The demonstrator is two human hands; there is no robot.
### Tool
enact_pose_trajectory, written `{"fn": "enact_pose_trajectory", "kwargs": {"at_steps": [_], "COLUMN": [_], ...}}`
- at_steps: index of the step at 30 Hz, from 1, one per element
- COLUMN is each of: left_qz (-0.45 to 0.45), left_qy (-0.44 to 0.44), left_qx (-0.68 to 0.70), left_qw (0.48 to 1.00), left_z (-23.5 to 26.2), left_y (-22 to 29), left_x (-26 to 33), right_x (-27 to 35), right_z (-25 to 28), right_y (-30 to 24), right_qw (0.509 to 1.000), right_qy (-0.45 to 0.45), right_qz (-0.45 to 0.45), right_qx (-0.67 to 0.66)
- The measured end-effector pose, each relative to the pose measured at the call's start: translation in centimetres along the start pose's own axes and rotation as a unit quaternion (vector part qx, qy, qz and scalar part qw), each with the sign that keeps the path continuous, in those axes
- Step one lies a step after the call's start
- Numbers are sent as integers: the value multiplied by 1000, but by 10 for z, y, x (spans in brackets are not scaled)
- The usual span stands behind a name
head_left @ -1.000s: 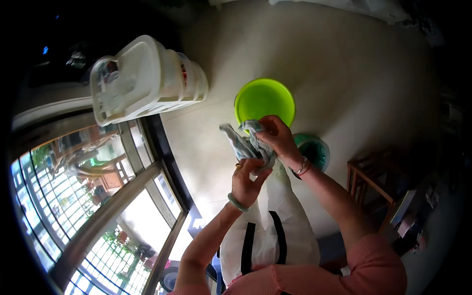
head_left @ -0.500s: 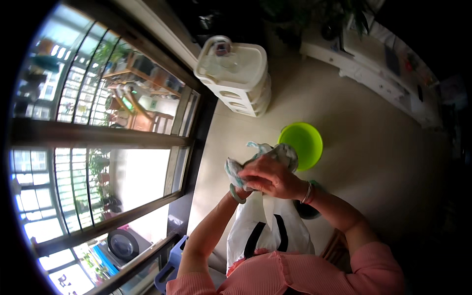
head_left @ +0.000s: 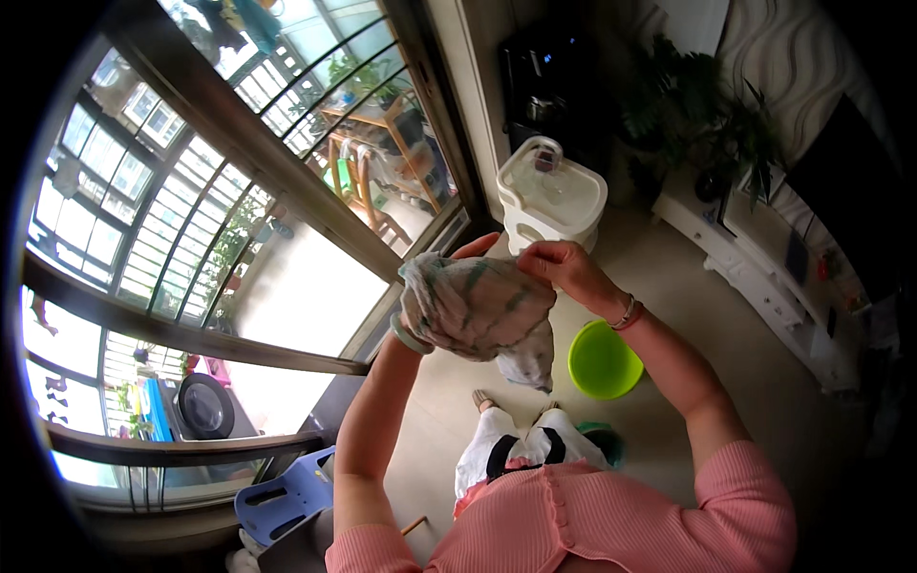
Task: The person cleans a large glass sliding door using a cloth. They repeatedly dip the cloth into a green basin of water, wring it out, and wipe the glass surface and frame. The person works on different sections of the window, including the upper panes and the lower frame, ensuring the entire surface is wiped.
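Has lifted and spread the thin grey-white cloth with green streaks since the earlier frame. Pinches its two-o'clock edge between closed thumb and fingers of the bare right hand. Has the bare left hand mostly hidden behind it, opening impossible to tell. At its four o'clock: round lime-green plastic bucket.

There is one patterned cloth, one lime-green basin, one dark green container, one white drawer unit, one low white cabinet, one blue plastic seat; there are two feet.
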State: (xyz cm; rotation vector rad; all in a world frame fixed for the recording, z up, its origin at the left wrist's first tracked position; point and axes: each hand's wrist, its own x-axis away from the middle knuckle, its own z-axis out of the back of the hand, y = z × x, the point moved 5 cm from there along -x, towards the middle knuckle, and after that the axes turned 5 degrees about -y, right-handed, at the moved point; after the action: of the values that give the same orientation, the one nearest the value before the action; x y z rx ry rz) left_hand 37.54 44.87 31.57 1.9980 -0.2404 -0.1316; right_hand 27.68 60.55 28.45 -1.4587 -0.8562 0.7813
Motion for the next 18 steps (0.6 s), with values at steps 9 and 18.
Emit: {"fn": "enact_pose_trajectory", "kwargs": {"at_steps": [9,18], "left_qz": [-43,19], "left_qy": [149,201], "left_qx": [32,-79], "left_qw": [987,976], "left_z": [98,82], "left_y": [8,20], "left_x": [57,74], "right_x": [-43,-96], "right_z": [-51,-72], "right_y": [-99,-138], "right_qw": [978,916], "right_qy": [111,139], "right_qz": [171,267], "right_qx": [32,266]}}
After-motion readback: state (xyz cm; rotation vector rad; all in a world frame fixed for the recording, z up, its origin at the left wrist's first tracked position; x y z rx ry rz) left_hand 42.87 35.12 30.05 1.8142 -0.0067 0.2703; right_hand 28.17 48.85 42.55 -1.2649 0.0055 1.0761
